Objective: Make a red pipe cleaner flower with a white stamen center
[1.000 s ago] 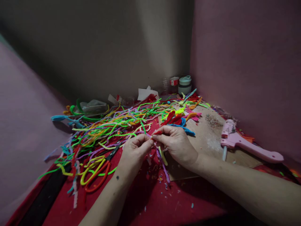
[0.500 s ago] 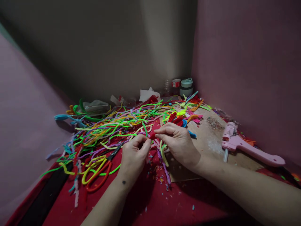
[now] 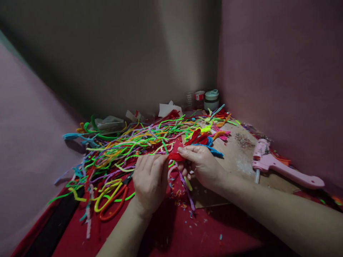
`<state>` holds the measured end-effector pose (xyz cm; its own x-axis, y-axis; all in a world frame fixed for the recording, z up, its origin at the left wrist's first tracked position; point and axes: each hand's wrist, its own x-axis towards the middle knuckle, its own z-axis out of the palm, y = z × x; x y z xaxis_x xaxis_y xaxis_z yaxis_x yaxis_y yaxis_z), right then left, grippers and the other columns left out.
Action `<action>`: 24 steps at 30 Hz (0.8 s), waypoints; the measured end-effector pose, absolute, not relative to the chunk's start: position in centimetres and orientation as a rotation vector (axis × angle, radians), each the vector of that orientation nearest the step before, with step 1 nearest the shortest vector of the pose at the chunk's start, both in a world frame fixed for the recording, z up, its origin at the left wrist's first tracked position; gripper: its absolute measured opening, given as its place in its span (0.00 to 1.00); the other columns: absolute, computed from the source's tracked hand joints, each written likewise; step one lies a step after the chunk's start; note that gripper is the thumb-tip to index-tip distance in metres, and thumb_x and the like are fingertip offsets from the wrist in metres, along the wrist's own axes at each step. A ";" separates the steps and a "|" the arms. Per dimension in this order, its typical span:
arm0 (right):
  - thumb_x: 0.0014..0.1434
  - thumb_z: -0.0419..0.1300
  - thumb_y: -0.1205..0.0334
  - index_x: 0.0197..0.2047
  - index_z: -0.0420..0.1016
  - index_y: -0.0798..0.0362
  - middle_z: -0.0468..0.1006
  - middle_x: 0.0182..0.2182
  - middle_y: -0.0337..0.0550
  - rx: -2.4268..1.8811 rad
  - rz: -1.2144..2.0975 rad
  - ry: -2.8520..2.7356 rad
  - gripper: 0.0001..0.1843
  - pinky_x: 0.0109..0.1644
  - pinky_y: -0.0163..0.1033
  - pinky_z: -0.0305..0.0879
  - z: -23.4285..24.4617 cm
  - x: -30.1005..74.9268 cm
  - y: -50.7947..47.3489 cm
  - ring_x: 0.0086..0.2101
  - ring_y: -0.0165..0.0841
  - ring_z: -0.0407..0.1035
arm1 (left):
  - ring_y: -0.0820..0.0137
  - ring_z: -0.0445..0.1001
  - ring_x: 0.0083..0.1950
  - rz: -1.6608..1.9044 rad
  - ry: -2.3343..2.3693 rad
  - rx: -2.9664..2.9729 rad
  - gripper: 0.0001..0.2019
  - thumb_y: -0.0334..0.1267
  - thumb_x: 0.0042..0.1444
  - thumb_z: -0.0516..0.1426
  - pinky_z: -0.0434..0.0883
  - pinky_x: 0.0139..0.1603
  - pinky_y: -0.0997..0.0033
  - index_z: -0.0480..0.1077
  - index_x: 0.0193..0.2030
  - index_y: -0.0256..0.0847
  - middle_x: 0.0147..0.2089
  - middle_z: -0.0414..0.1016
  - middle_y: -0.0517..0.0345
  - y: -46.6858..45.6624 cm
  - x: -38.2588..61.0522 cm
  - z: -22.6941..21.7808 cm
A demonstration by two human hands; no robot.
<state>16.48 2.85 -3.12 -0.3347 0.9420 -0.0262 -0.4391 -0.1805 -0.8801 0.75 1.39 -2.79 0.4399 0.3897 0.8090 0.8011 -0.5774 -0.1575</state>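
Many coloured fuzzy stems (image 3: 134, 141) to record, heaped beyond and left of the left hand (image 3: 150, 180). Noted scissors (image 3: 125, 192) with a red handle loop, just left of that hand. Found left hand curled, grasping the left end of a red fuzzy strip (image 3: 175, 156), fingertips hidden from view. Located that strip between both hands, roughly level. Found right hand (image 3: 202, 162) pinching its other end between thumb and fingers. Noted red loops (image 3: 197, 135) and blue loops (image 3: 215, 152) just beyond the right hand, then cardboard (image 3: 233, 157) to its right, then a pink glue gun (image 3: 286, 168) resting at the cardboard's right edge
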 end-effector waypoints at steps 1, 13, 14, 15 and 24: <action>0.49 0.61 0.52 0.23 0.67 0.56 0.71 0.16 0.37 -0.729 1.713 -0.994 0.16 0.15 0.27 0.53 -3.1 16.5 2.9 0.14 0.23 0.62 | 0.67 0.69 0.34 -1.064 -1.024 -2.185 0.09 0.26 0.51 0.57 0.66 0.36 0.65 0.65 0.39 0.39 0.33 0.73 0.54 1.4 0.8 -2.8; 0.50 0.60 0.54 0.25 0.67 0.56 0.69 0.15 0.35 -0.765 1.697 -0.987 0.14 0.16 0.27 0.52 -3.2 16.5 2.8 0.14 0.21 0.60 | 0.68 0.70 0.36 -1.186 -1.062 -2.269 0.10 0.24 0.51 0.57 0.68 0.39 0.66 0.67 0.40 0.38 0.34 0.74 0.53 1.6 0.7 -3.1; 0.50 0.60 0.54 0.25 0.67 0.56 0.69 0.15 0.34 -0.767 1.703 -0.983 0.13 0.16 0.26 0.52 -3.2 16.5 2.8 0.14 0.21 0.59 | 0.68 0.71 0.36 -1.195 -1.062 -2.274 0.10 0.24 0.51 0.57 0.68 0.39 0.66 0.67 0.40 0.38 0.35 0.74 0.53 1.7 0.8 -3.1; 0.50 0.61 0.54 0.25 0.67 0.56 0.69 0.15 0.34 -0.765 1.707 -0.981 0.13 0.16 0.26 0.52 -3.2 16.5 2.8 0.14 0.21 0.59 | 0.68 0.71 0.37 -1.206 -1.065 -2.277 0.10 0.24 0.51 0.57 0.68 0.39 0.66 0.67 0.40 0.38 0.35 0.74 0.53 1.7 0.8 -3.1; 0.50 0.61 0.54 0.22 0.65 0.56 0.67 0.14 0.32 -0.763 1.659 -1.009 0.15 0.16 0.26 0.52 -3.3 16.3 2.8 0.14 0.20 0.58 | 0.68 0.71 0.39 -1.269 -1.138 -2.298 0.12 0.24 0.51 0.57 0.69 0.42 0.65 0.68 0.42 0.38 0.37 0.74 0.53 1.9 0.7 -3.3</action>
<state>16.31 2.78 -3.32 -0.2933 0.9559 -0.0135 -0.4275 -0.1437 -0.8925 0.69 1.90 -3.28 0.3041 0.5037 0.8086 0.7490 -0.6509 0.1238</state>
